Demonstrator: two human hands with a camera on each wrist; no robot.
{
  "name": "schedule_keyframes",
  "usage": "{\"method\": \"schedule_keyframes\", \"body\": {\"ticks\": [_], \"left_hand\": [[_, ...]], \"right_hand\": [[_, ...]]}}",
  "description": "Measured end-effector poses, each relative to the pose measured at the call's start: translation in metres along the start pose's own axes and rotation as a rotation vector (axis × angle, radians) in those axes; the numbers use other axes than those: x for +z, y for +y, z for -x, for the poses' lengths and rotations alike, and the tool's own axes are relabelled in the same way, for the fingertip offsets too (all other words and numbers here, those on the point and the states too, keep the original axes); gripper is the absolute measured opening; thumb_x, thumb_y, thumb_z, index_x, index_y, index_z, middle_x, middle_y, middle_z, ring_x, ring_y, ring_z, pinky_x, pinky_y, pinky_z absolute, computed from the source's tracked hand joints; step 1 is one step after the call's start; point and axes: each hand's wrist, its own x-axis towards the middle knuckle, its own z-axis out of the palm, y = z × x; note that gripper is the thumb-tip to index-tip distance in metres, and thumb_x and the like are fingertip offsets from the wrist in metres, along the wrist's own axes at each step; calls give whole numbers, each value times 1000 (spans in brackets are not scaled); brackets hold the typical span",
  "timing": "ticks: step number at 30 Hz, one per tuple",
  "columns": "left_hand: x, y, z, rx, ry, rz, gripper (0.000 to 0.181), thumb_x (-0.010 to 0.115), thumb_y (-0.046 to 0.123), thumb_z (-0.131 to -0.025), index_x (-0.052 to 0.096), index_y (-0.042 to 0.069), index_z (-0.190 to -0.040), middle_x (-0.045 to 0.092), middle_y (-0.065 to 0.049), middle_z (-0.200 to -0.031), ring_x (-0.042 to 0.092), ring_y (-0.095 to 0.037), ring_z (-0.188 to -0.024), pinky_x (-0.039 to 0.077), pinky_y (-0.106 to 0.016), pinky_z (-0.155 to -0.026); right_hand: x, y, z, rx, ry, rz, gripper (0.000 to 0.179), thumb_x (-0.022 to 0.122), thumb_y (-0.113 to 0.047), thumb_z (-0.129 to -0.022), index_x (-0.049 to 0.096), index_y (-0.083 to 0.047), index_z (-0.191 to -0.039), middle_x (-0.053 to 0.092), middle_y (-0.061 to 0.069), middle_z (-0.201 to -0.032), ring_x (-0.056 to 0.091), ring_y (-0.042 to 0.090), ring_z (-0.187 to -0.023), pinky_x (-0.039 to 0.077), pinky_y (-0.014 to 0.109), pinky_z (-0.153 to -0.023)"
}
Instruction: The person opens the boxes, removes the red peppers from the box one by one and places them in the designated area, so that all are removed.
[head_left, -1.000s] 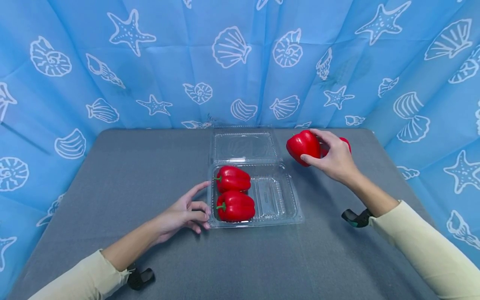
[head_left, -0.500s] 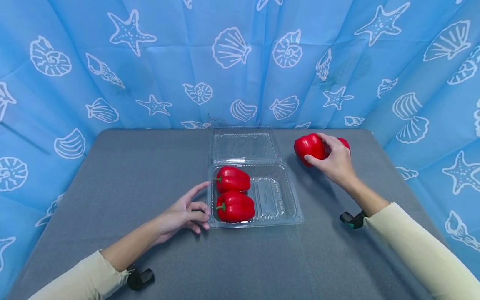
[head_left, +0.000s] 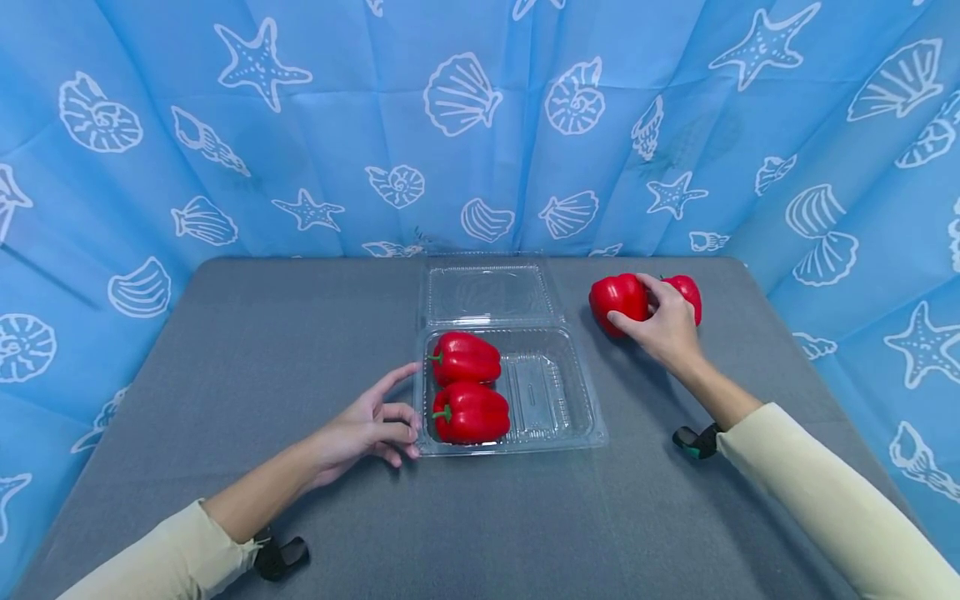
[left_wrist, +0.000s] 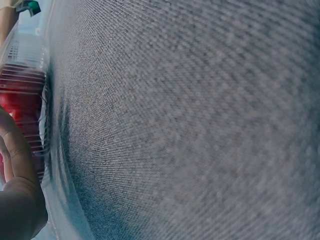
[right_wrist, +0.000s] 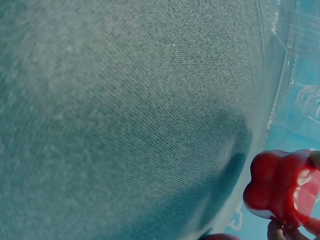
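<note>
My right hand [head_left: 662, 323] grips a red bell pepper [head_left: 618, 303] between thumb and fingers at the back right. In the right wrist view, this pepper's lobed end faces the camera. Just right of the hand lies another red bell pepper [head_left: 684, 297], partly covered by the fingers. A clear plastic clamshell container [head_left: 587, 400] stands in the middle, its lid folded back. Two red bell peppers, one at the back [head_left: 467, 358] and one in front [head_left: 472, 414], lie in its left half, green stems to the left. With relaxed fingers, my left hand [head_left: 367, 433] touches the container's left edge.
The grey cloth-covered table [head_left: 510, 525] extends around the container. Behind it hangs a blue curtain [head_left: 315, 133] printed with white shells and starfish. The clear lid [head_left: 486, 293] lies flat toward the table's back edge.
My right hand has carried its bell pepper slightly right and down toward the table. More of the pepper beside it now shows. My left hand and the container have stayed in place.
</note>
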Motion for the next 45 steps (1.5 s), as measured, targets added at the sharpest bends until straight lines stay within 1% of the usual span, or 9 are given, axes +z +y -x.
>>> {"method": "schedule_keyframes", "body": {"ticks": [8, 11, 17, 24, 33, 37, 43, 45], "left_hand": [[1, 1, 0, 1, -5, 4, 87, 65, 5, -92, 14, 29, -158, 62, -13, -100, 70, -23, -83, 57, -32, -68], [1, 1, 0, 4, -6, 6, 87, 64, 4, -92, 14, 29, -158, 61, -13, -100, 70, -23, -83, 57, -32, -68], [1, 1, 0, 8, -12, 4, 87, 65, 5, -92, 14, 29, -158, 62, -12, -99, 70, -23, -83, 57, -32, -68], [1, 1, 0, 9, -14, 5, 86, 64, 5, -93, 14, 29, -158, 62, -11, -99, 70, -22, -83, 57, -31, -68], [2, 2, -1, 4, -7, -8, 84, 64, 6, -93, 15, 29, -158, 62, -12, -99, 70, -23, -84, 57, -32, -69], [1, 1, -1, 9, -8, -11, 84, 64, 6, -93, 15, 29, -158, 61, -13, -100, 70, -23, -84, 57, -31, -68], [2, 1, -1, 14, -10, -10, 85, 64, 5, -93, 15, 29, -158, 61, -13, -100, 70, -23, -83, 57, -31, -68], [2, 2, -1, 12, -10, -9, 86, 64, 5, -93, 15, 29, -158, 61, -13, -100, 70, -23, -83, 57, -31, -68]], "right_hand": [[5, 6, -2, 37, 24, -24, 74, 78, -15, -85, 41, 2, -146, 48, 25, -141, 49, 45, -123, 47, 62, -96], [7, 9, -3, 46, 21, -15, 74, 77, -16, -85, 41, 2, -147, 48, 25, -140, 49, 44, -122, 47, 61, -95], [6, 10, -6, 69, -1, 21, 74, 76, -20, -86, 40, 2, -147, 49, 26, -139, 47, 44, -122, 48, 63, -93], [2, 10, -10, 105, -53, 36, 76, 74, -21, -88, 37, 3, -149, 46, 27, -140, 45, 46, -122, 48, 63, -91], [0, 9, -10, 106, -63, 49, 77, 75, -21, -87, 36, 3, -149, 46, 27, -140, 44, 46, -123, 47, 64, -92], [0, 8, -11, 93, -61, 51, 77, 74, -23, -88, 36, 4, -149, 45, 28, -141, 43, 46, -124, 46, 64, -93], [0, 5, -11, 64, -37, 32, 75, 72, -22, -89, 36, 1, -150, 45, 26, -142, 44, 44, -125, 44, 65, -95], [0, 3, -9, 58, -21, 41, 75, 72, -21, -88, 36, 0, -150, 45, 26, -142, 43, 43, -126, 43, 65, -96]]}}
